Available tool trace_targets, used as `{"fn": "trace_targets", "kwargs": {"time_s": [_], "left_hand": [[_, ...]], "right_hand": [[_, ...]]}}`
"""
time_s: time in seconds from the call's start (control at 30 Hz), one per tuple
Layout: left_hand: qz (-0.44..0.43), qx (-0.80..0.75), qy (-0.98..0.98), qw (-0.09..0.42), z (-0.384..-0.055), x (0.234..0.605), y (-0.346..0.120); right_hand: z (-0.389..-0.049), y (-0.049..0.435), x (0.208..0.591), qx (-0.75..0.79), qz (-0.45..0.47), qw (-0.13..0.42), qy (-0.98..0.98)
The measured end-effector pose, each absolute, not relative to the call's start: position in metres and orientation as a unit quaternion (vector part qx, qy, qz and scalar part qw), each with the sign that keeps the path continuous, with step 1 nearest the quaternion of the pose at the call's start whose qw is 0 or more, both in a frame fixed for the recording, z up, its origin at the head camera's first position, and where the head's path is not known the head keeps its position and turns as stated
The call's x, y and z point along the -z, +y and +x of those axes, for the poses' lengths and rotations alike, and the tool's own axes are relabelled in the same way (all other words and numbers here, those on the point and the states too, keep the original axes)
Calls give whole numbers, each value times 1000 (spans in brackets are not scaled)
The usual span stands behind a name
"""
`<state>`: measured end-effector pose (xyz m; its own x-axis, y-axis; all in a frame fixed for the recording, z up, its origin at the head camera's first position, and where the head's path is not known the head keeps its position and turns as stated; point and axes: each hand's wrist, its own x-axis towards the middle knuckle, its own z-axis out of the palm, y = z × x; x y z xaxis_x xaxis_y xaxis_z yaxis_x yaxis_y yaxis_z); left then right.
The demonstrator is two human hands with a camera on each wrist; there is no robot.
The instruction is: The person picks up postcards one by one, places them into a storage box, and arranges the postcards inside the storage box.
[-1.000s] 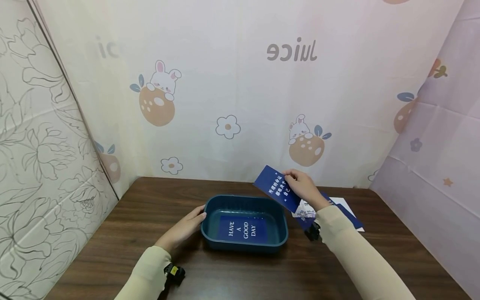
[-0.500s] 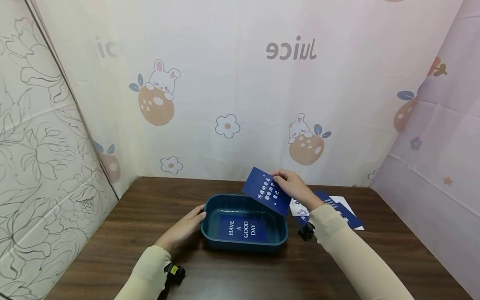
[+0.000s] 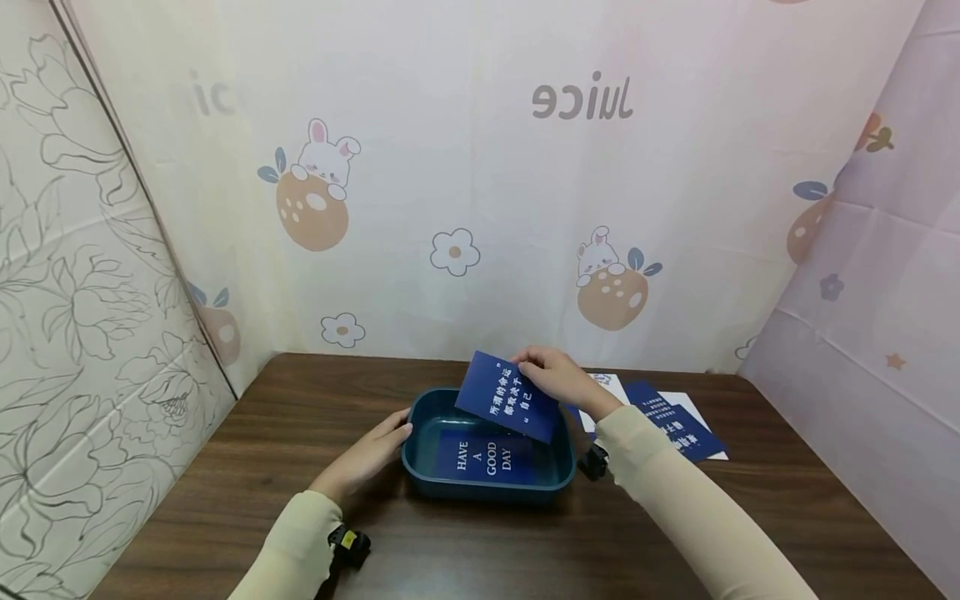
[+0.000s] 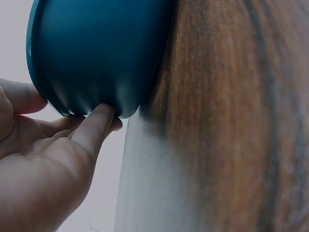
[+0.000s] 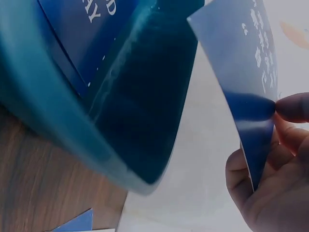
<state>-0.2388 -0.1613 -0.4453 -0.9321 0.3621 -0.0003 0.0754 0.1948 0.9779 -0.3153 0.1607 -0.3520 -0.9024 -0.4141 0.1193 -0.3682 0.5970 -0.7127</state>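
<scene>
Curtain [image 3: 487, 183] fills the back, pale, printed with rabbits, fruit and flowers. Below it, dark wood-grain table [image 3: 315, 396]. Basin [image 3: 487, 493], dark teal, rectangular with rounded corners, sits upright mid-table. Left hand [image 3: 367, 457] grips the basin's left end: thumb at the rim, fingers against the outer wall. Right hand [image 3: 558, 379] clamped on held card [image 3: 504, 398], thumb and fingers pinching one edge. Held card is blue with white Chinese characters, tilted over the basin's back right part; cannot tell whether it touches the rim. Lettered card [image 3: 483, 458], blue, HAVE A GOOD DAY in white, lies flat on the basin floor. Loose cards [image 3: 678, 429], blue and white, overlap on the table right of the basin, partly behind the right forearm. Black device [image 3: 349, 546] with yellow patch at the left wrist.
</scene>
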Motion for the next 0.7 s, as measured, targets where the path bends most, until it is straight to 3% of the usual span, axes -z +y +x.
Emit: {"fn": "trace_targets", "kwargs": {"time_s": [0.7], "left_hand": [[148, -613, 768, 115, -238, 448, -162]], "right_hand": [[-322, 130, 365, 252, -313, 138, 905]]}}
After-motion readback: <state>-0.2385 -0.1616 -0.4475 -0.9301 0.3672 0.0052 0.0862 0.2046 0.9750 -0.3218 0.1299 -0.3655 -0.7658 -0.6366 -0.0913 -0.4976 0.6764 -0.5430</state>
